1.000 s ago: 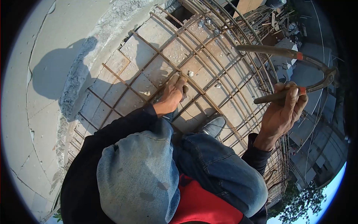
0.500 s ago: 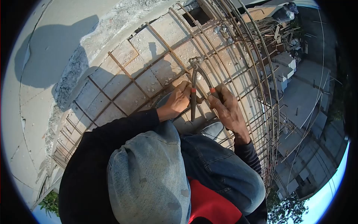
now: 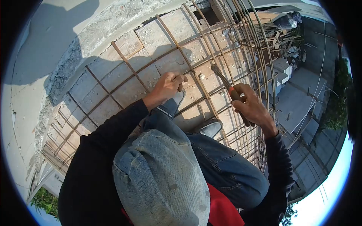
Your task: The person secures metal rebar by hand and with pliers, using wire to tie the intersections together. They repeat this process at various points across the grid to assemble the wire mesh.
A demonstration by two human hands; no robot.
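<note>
Pincers (image 3: 224, 78) with red marks on their handles are gripped in my right hand (image 3: 250, 105), their handles close together and their head pointing up and left over the rebar grid. My left hand (image 3: 167, 88) is closed above the grid, its fingers bent together near a crossing of bars; whatever it may hold is too small to make out. Rusty rebar (image 3: 171, 35) forms a grid over dusty boards (image 3: 158, 37). The pincers' head is apart from my left hand.
Broken concrete (image 3: 94, 35) edges the boards at the upper left. A bundle of long bars (image 3: 260, 49) curves along the right side. Scrap wood (image 3: 277, 39) and pale blocks (image 3: 281, 71) lie beyond. My shoe (image 3: 211, 129) rests among the bars.
My right hand has moved right with the pincers, whose handles have come together. My left hand has moved left, away from them. The view has shifted slightly.
</note>
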